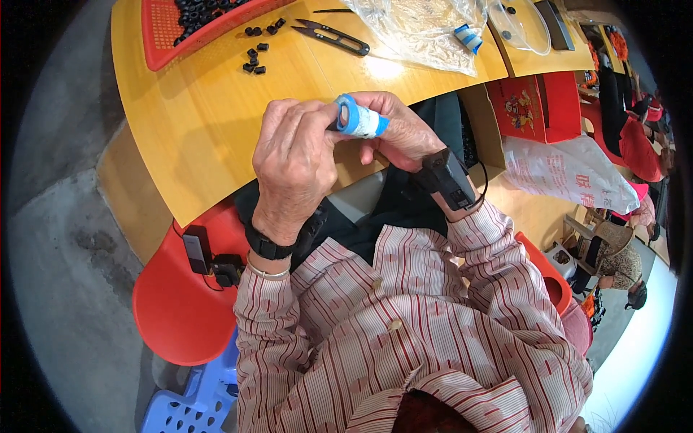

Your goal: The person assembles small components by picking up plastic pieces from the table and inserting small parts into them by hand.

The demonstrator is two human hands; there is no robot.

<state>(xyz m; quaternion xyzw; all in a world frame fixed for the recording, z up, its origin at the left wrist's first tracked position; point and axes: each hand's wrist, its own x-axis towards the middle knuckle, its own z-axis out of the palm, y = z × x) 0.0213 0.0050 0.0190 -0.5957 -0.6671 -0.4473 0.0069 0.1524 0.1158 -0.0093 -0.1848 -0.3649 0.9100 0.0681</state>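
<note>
At the table's point(170, 119) near edge, we cannot tell what left hand point(294, 153) and right hand point(408, 134) clamp. Black parts point(252, 53) seem pending; completion unclear.

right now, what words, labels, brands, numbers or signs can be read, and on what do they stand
White plastic bag: large red printed characters, legible but not copied here; its smaller print is too blurred to read.
Grey rectangular device: faint marks, too small to read.
Red box: a cartoon picture; no lettering I can make out.
Nearer blue-and-white wrap: no readable text.
</note>
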